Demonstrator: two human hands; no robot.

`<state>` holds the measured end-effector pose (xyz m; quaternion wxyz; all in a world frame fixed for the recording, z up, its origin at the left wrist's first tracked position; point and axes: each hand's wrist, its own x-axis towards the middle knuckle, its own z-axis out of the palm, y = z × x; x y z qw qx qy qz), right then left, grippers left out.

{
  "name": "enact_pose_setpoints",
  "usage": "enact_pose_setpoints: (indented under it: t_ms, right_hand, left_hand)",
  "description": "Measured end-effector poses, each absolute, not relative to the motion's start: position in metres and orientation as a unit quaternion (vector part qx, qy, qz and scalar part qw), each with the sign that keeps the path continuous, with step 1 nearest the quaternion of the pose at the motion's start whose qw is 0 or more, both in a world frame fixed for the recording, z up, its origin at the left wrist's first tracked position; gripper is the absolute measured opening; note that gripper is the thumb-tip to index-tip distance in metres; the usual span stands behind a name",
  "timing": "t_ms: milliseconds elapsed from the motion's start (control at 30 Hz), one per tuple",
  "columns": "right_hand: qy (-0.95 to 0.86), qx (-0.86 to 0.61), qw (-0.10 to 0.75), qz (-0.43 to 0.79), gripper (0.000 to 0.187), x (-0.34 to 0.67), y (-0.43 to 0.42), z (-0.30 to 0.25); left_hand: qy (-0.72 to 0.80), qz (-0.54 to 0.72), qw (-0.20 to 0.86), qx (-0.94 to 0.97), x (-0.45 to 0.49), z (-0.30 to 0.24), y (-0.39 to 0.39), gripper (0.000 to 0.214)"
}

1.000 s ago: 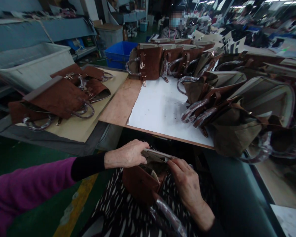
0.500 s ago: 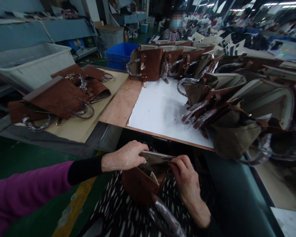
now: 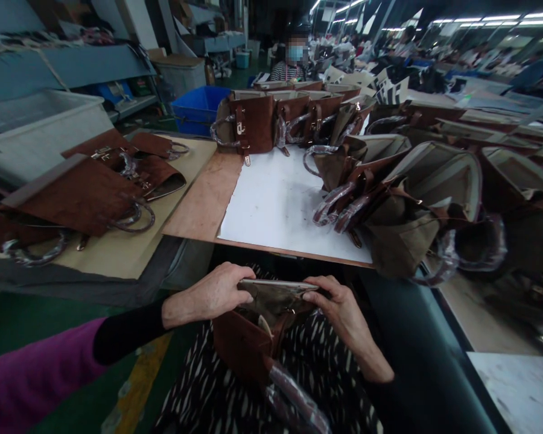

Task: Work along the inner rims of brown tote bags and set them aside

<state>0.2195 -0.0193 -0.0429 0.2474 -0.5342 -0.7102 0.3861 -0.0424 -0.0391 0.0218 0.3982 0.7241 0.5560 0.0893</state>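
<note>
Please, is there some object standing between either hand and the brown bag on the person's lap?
Nothing visible does. The left hand and right hand both directly grip the far rim of the brown bag. Its plastic-wrapped handle lies on the near side, clear of both.

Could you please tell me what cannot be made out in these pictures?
Floor of the held bag: head view, hidden by its near side.
Lower end of its wrapped handle: head view, cut off by the bottom edge.
Lower body of the far person: head view, hidden by standing bags.
</note>
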Motion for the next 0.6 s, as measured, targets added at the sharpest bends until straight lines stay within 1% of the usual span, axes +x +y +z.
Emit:
enact_pose_setpoints:
  t_ms: [67,133,200,267,333,433,500,600]
  right_hand:
    - [-0.724,-0.516,0.244,0.388,0.02,0.219,-0.017,-0.042]
    - [-0.756,-0.499,0.238,0.35,0.021,0.217,-0.017,-0.039]
    - [-0.783,-0.495,0.234,0.295,0.026,0.214,-0.019,-0.036]
    - [-0.792,-0.496,0.233,0.268,0.031,0.211,-0.021,-0.033]
    - [-0.782,-0.49,0.239,0.3,0.025,0.209,-0.021,-0.032]
    - [-0.748,-0.469,0.258,0.394,0.015,0.208,-0.017,-0.031]
    - [-0.736,-0.455,0.261,0.428,0.016,0.21,-0.013,-0.031]
    - [-0.733,-0.449,0.253,0.444,0.017,0.212,-0.006,-0.033]
  left_hand:
    - [0.557,0.088,0.403,0.721,-0.043,0.021,-0.038,0.017]
    - [0.562,0.086,0.405,0.715,-0.044,0.02,-0.037,0.018]
    - [0.568,0.083,0.407,0.71,-0.045,0.019,-0.036,0.019]
    - [0.571,0.079,0.412,0.706,-0.045,0.018,-0.035,0.02]
    - [0.568,0.073,0.419,0.705,-0.046,0.017,-0.035,0.021]
    - [0.555,0.062,0.422,0.715,-0.048,0.017,-0.034,0.024]
    - [0.544,0.054,0.418,0.725,-0.051,0.018,-0.034,0.028]
    - [0.537,0.032,0.421,0.73,-0.057,0.021,-0.031,0.034]
